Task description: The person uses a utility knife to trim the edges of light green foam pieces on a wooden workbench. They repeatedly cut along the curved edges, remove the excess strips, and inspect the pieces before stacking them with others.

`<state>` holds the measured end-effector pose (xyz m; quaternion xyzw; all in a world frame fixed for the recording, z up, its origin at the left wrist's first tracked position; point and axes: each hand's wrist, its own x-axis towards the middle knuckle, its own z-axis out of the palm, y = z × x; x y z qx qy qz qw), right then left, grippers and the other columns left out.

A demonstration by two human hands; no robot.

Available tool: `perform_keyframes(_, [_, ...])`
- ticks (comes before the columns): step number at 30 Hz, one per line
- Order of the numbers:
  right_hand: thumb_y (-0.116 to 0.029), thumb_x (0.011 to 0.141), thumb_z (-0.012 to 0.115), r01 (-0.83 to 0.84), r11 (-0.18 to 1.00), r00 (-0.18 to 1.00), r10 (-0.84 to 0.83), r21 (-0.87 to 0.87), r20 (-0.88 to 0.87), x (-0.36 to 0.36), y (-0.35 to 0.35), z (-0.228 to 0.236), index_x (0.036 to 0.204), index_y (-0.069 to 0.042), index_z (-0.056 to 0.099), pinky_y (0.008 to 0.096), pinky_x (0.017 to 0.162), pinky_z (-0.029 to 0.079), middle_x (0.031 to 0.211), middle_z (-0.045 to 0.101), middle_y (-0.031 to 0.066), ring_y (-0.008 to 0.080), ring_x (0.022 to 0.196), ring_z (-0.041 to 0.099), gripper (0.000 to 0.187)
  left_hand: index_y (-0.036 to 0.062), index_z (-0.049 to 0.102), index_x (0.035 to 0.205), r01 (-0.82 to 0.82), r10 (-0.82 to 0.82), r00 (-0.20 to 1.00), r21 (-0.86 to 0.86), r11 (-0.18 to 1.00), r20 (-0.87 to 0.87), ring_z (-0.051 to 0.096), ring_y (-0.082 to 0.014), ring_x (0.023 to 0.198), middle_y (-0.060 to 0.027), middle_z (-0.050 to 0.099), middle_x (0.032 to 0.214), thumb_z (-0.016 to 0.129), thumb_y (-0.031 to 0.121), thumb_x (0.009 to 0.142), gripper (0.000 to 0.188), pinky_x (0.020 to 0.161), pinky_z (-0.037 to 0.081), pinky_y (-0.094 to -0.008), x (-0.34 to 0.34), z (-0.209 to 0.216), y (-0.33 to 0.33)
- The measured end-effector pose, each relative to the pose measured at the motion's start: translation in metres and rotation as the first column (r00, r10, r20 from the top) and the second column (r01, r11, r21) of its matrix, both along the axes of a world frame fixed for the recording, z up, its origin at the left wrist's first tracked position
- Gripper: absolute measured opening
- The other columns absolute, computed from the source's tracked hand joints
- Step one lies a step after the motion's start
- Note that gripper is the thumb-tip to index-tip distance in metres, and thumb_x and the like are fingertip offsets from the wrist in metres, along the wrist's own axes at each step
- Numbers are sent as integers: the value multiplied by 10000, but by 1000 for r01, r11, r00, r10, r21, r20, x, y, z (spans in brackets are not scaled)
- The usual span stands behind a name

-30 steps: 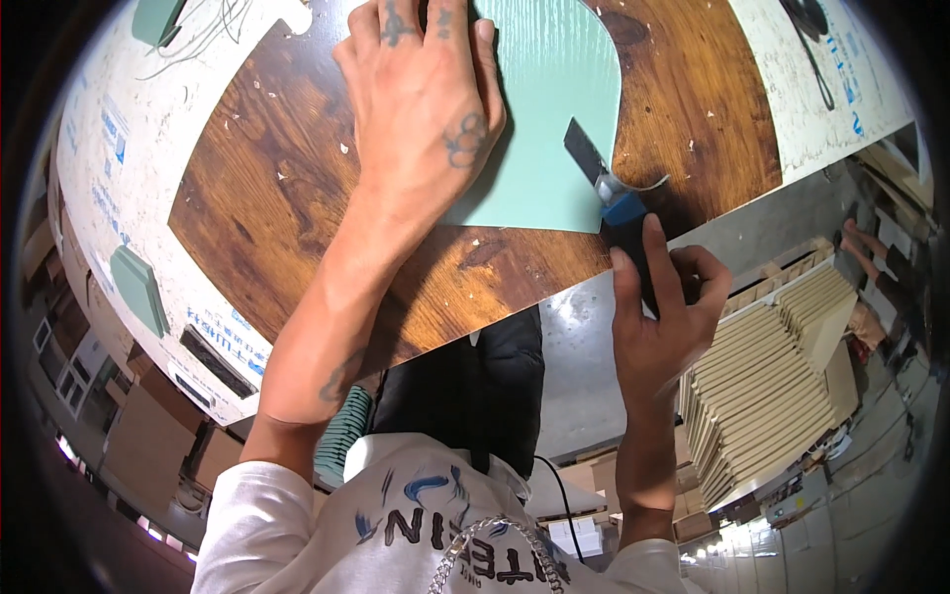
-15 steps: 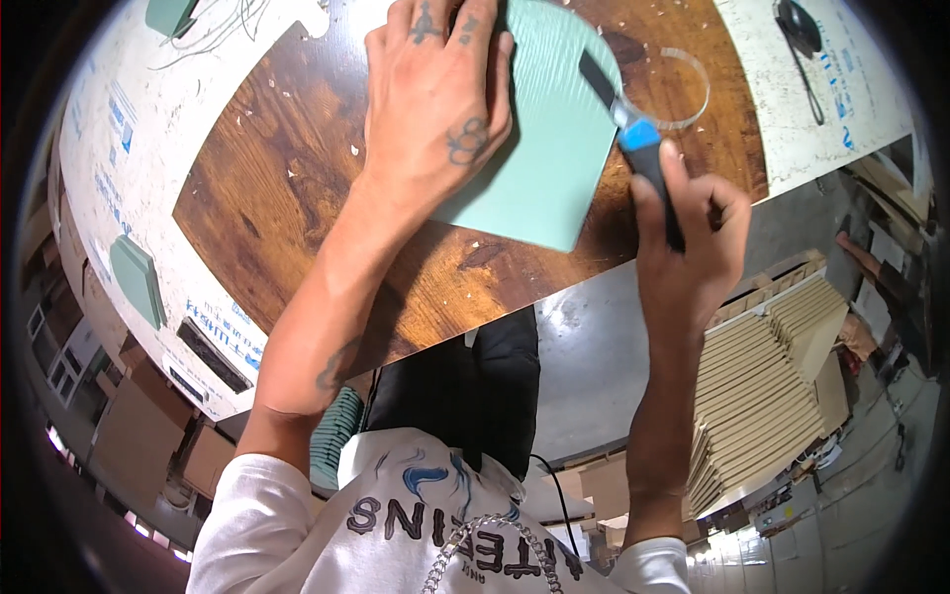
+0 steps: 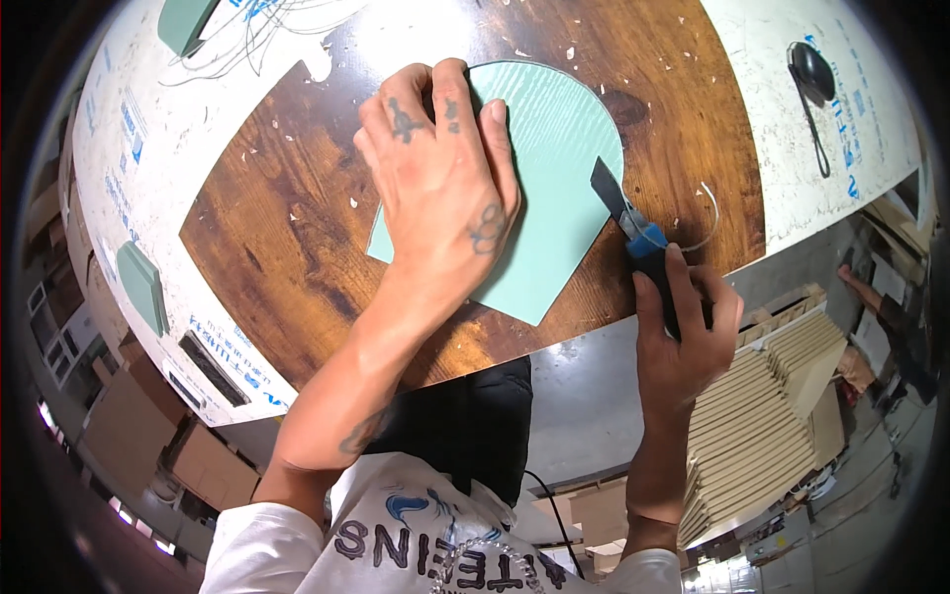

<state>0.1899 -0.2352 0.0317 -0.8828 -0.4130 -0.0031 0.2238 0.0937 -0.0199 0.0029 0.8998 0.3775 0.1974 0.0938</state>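
Note:
A mint-green, teardrop-shaped panel [image 3: 554,158] with a rounded far end lies on a wood-grain board, one corner pointing near me. My left hand [image 3: 440,168] grips it from above on its left side, thumb along its face and the other fingers bent; their tips are hidden. In my right hand [image 3: 688,327] is a utility knife [image 3: 648,247] with a black and blue handle. Its dark blade lies at the panel's right edge, tip over the surface. From the blade area a thin pale strip [image 3: 714,213] curls out to the right, passing across the knife's blue part.
The wood-grain board [image 3: 267,218] has small scraps on it and lies on a white printed table. Green pieces [image 3: 143,287] and a black bar [image 3: 215,366] are at left, tangled thin strips [image 3: 262,35] far left, a black corded mouse [image 3: 811,74] far right. Stacked tan panels [image 3: 762,406] stand beyond the near edge.
The panel, my left hand and the knife appear lower in view; the table has shifted less. The panel has turned slightly. The curled strip now lies closer to the knife's handle.

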Motion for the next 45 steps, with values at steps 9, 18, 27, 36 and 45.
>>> perform_keyframes(9, [-170,751,880,-183,978,983,181,104,29,47,46,-8,1189,-196,754,345,667,496,970,615,52,226,833,549,456,-22,529,1263,33,-30,999,-72,997,38,463,-365,1061,-224,493,1170,604,136,955,354,895,379,-505,-2,0,1])
perform_keyframes(18, [-186,747,884,-212,977,977,212,-7,-20,44,-6,2,1230,-174,738,372,715,506,1000,617,61,258,860,552,504,57,645,1229,480,-477,877,-157,863,58,534,-322,1162,-180,609,1186,618,293,981,343,987,440,-470,19,12,44])
perform_keyframes(27, [-212,754,890,-97,994,995,95,-45,-37,22,-14,7,1192,-155,756,366,728,486,1069,604,41,247,895,533,462,47,619,1225,55,-48,995,-87,995,85,504,-336,1126,-173,550,1139,650,172,939,314,1001,355,-543,15,1,-2])
perform_keyframes(36, [-187,756,880,-179,981,978,185,71,-92,58,40,-3,1186,-174,757,350,702,508,1006,626,32,232,880,543,447,50,632,1205,149,-144,982,-36,988,119,530,-325,1051,-125,583,1148,680,72,890,320,900,415,-453,11,-2,8])
perform_keyframes(45, [-194,723,894,-219,975,971,215,-24,-108,58,0,10,1179,-150,760,371,752,514,1017,646,53,243,886,574,477,96,739,1140,573,-545,814,-126,810,202,579,-290,1169,-130,676,1138,680,166,890,266,1023,430,-458,32,9,43])
